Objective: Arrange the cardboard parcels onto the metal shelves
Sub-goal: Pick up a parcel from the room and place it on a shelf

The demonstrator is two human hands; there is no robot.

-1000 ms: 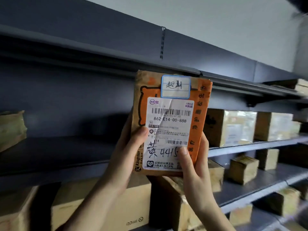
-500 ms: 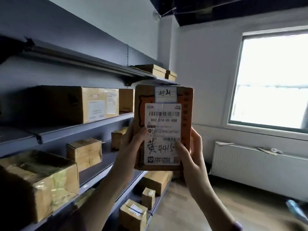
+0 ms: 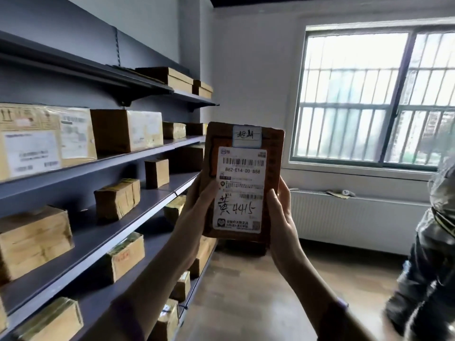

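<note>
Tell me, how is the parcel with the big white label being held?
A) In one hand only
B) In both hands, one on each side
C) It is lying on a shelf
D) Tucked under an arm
B: the left hand and the right hand grip opposite sides of the parcel, holding it upright in the air beside the metal shelves.

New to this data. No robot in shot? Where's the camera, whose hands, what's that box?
No machine here: a person wears one wide-angle camera on the head, so the single view looks forward and down at their own arms. The left hand and right hand grip a flat cardboard parcel by its sides, upright, its white shipping label facing the camera. To the left run grey metal shelves carrying other cardboard boxes. Behind are a barred window and a radiator; someone in a dark jacket is at the right edge.
</note>
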